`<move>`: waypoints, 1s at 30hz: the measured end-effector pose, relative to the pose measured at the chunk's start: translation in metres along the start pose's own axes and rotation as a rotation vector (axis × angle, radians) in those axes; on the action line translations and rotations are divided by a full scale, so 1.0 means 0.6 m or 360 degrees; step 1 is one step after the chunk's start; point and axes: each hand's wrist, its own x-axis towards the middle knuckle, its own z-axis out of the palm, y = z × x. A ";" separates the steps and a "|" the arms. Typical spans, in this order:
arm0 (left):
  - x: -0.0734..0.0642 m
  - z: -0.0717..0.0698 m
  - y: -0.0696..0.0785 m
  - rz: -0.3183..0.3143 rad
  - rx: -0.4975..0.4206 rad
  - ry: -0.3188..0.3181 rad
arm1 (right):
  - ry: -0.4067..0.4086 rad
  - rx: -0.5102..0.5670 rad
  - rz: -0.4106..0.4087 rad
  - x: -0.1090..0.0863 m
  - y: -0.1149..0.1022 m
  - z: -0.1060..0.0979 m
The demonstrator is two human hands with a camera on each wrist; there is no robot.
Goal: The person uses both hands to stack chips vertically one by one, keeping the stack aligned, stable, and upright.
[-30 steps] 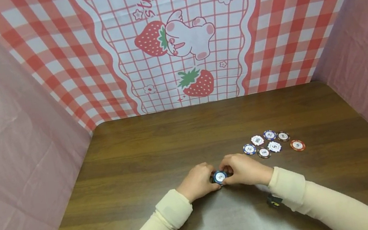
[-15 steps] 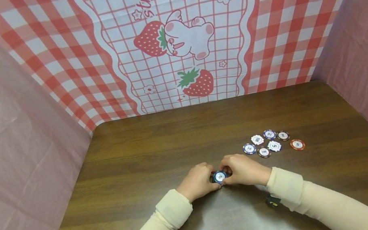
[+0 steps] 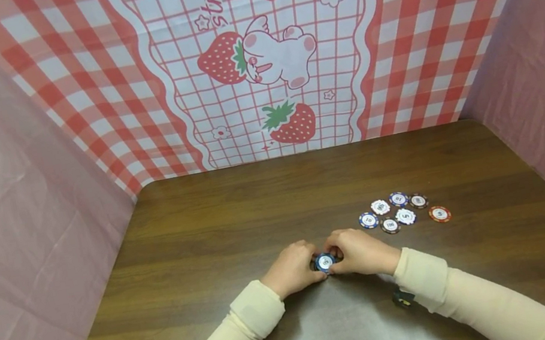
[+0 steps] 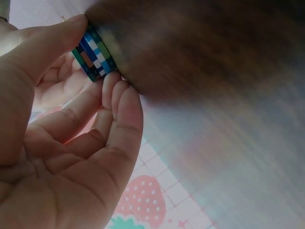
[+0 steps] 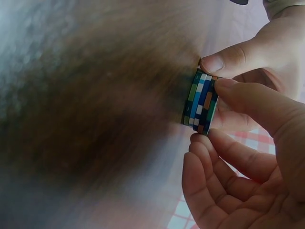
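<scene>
A short stack of poker chips (image 3: 325, 262) stands on the table between both hands, with a white-centred chip on top. Green, blue, white and orange edge bands show on the stack (image 5: 200, 102) in the right wrist view. My left hand (image 3: 292, 268) grips its left side with thumb and fingers. From the right, my right hand (image 3: 363, 251) pinches the same stack, thumb in front and fingers behind. In the left wrist view the stack (image 4: 95, 55) sits between thumb and fingertips, its far side partly hidden by the fingers.
Several loose poker chips lie flat beyond the right hand, among them a red one (image 3: 440, 214), a blue one (image 3: 368, 220) and a black one (image 3: 390, 226). The brown wooden table (image 3: 204, 218) meets a strawberry-print cloth (image 3: 280, 59) at the back, with pink cloths at both sides.
Both hands stay around the stack with almost no movement. The right forearm has shifted very slightly left. The loose chips lie as before.
</scene>
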 end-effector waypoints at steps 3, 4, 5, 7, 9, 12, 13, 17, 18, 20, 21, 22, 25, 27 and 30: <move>0.000 0.000 -0.001 -0.0001 0.0004 -0.0002 | -0.0007 0.0001 0.0002 0.001 0.000 0.001; -0.001 0.000 -0.001 -0.0003 0.0000 -0.0003 | -0.0008 0.0003 0.0003 0.001 0.001 0.001; -0.001 0.000 -0.001 -0.0004 -0.0002 -0.0003 | -0.0011 0.0010 0.0002 0.001 0.001 0.001; -0.001 0.000 -0.001 -0.0007 -0.0002 -0.0006 | -0.0010 0.0027 0.0004 0.001 0.001 0.001; -0.001 -0.001 -0.001 -0.0009 -0.0003 -0.0009 | -0.0007 0.0051 0.0004 0.001 0.001 0.000; -0.001 0.000 -0.001 -0.0007 -0.0002 -0.0012 | 0.0010 0.0096 0.0017 0.000 0.002 -0.005; -0.001 0.000 -0.001 -0.0007 -0.0002 -0.0013 | 0.0019 0.0111 0.0027 -0.001 0.002 -0.007; 0.000 0.001 -0.001 -0.0009 0.0014 -0.0016 | 0.0073 0.0151 0.0056 -0.004 0.005 -0.018; 0.000 0.001 -0.001 -0.0011 0.0017 -0.0015 | 0.0096 0.0159 0.0056 -0.005 0.007 -0.020; 0.000 0.000 -0.001 -0.0014 0.0026 -0.0015 | 0.0150 0.0187 0.0056 -0.008 0.011 -0.027; 0.000 0.000 -0.001 -0.0014 0.0027 -0.0014 | 0.0174 0.0198 0.0067 -0.010 0.013 -0.029; 0.000 0.000 0.000 -0.0014 0.0026 -0.0012 | 0.0198 0.0215 0.0084 -0.012 0.015 -0.033; 0.000 -0.001 0.000 -0.0014 0.0033 -0.0011 | 0.0241 0.0260 0.0163 -0.021 0.019 -0.045; 0.000 -0.001 0.000 -0.0010 0.0038 -0.0010 | 0.0270 0.0271 0.0206 -0.027 0.022 -0.053; -0.001 -0.001 0.000 -0.0006 0.0041 -0.0008 | 0.0334 0.0273 0.0225 -0.037 0.030 -0.064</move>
